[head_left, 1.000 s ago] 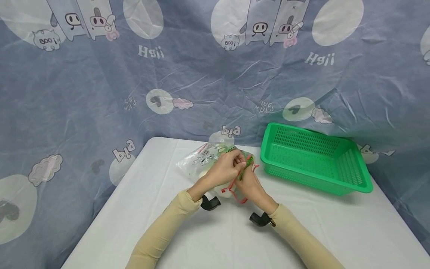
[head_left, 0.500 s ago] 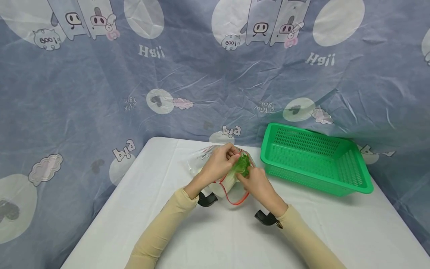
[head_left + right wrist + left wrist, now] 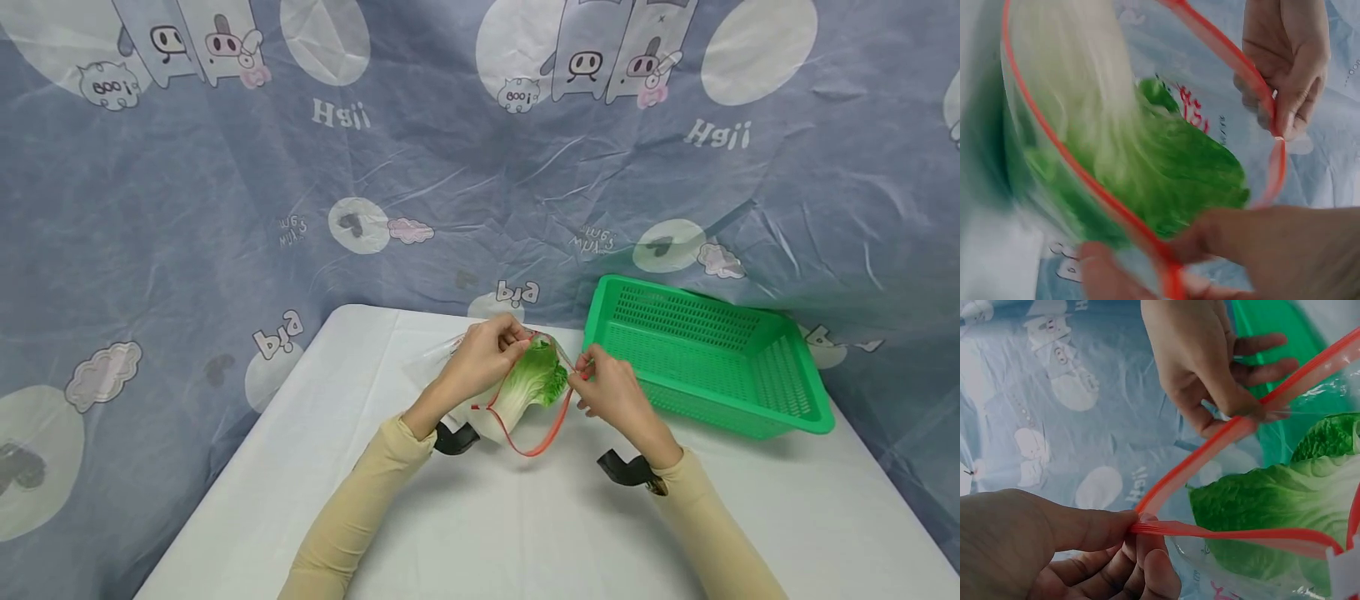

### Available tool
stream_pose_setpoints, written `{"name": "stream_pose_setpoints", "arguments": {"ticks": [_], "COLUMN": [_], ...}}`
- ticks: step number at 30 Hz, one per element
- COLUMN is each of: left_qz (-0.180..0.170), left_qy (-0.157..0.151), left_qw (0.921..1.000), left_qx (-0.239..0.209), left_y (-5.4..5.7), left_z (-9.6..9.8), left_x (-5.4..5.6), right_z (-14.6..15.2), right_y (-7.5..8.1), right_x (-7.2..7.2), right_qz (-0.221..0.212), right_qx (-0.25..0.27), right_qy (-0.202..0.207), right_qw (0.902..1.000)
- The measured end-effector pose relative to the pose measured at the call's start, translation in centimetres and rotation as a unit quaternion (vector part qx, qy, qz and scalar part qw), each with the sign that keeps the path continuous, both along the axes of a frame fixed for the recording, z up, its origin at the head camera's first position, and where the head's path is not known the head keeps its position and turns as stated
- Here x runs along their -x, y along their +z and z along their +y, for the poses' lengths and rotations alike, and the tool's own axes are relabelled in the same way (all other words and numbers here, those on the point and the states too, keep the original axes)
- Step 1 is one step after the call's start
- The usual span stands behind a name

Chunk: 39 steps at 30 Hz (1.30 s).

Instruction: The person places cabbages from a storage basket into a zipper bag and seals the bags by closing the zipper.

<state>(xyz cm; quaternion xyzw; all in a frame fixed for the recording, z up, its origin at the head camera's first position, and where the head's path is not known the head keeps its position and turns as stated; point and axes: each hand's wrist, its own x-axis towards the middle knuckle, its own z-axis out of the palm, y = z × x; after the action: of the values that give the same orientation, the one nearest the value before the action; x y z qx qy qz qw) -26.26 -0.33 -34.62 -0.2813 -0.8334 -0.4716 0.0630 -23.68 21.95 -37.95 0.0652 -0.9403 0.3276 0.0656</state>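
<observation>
A clear zip bag with a red zip edge lies on the white table, its mouth spread wide. Inside it is a leafy head of Chinese cabbage, pale at the stem and green at the leaf tips. My left hand pinches the far left part of the red edge between thumb and fingers. On the other side, my right hand pinches the red edge at the right, its other fingers spread in the left wrist view. Green leaves show through the open mouth in the right wrist view.
A green perforated plastic basket stands at the back right of the table, close beside my right hand. Behind the table hangs a blue-grey printed cloth.
My right hand has moved right, from the cabbage leaves to the bag's right edge. The bag's mouth is wider and more of the cabbage shows. My left hand has shifted slightly left.
</observation>
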Motion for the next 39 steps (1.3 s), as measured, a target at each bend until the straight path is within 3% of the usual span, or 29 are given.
{"name": "stream_pose_setpoints", "arguments": {"ticks": [4, 6, 8, 11, 16, 18, 20, 23, 26, 33, 36, 39], "left_qz": [-0.001, -0.005, -0.010, -0.024, -0.040, -0.051, -0.065, -0.077, -0.066, -0.045, -0.032, -0.012], "left_qy": [0.005, 0.012, 0.019, 0.018, -0.018, -0.046, -0.084, -0.139, -0.159, -0.146, -0.135, -0.097], "left_qw": [1.0000, 0.9999, 0.9998, 0.9995, 0.9968, 0.9910, 0.9786, 0.9563, 0.9481, 0.9568, 0.9652, 0.9780], "left_qx": [0.002, -0.004, -0.002, 0.009, 0.066, 0.115, 0.176, 0.246, 0.267, 0.247, 0.221, 0.184], "left_y": [0.3, 0.5, 0.6, 0.8, 1.2, 1.3, 1.4, 1.3, 1.0, 0.9, 1.1, 1.3], "left_z": [-0.3, -0.5, -0.7, -1.2, -2.4, -3.0, -3.6, -3.8, -3.5, -3.5, -4.0, -4.8], "left_x": [0.0, 0.1, 0.2, 0.3, 0.5, 0.5, 0.4, 0.3, 0.5, 1.0, 1.3, 1.9], "right_z": [0.1, 0.2, 0.4, 0.6, 0.7, 0.8, 0.9, 1.1, 1.2, 1.7, 2.0, 2.4], "right_y": [0.1, 0.4, 0.8, 1.4, 1.8, 1.8, 1.8, 1.7, 1.6, 1.4, 1.4, 1.5], "right_x": [0.6, 0.8, 0.8, 0.7, 0.5, 0.5, 0.5, 0.7, 0.9, 1.1, 1.2, 1.3], "right_qz": [-0.007, -0.017, -0.041, -0.068, -0.050, -0.033, -0.017, 0.000, 0.008, 0.005, 0.011, 0.018], "right_qx": [0.106, 0.180, 0.267, 0.380, 0.498, 0.529, 0.550, 0.564, 0.566, 0.571, 0.571, 0.566], "right_qy": [0.007, 0.008, 0.007, 0.001, -0.003, -0.001, 0.002, 0.006, 0.006, 0.006, 0.006, 0.001], "right_qw": [0.9944, 0.9835, 0.9629, 0.9224, 0.8658, 0.8480, 0.8352, 0.8256, 0.8245, 0.8209, 0.8208, 0.8245]}}
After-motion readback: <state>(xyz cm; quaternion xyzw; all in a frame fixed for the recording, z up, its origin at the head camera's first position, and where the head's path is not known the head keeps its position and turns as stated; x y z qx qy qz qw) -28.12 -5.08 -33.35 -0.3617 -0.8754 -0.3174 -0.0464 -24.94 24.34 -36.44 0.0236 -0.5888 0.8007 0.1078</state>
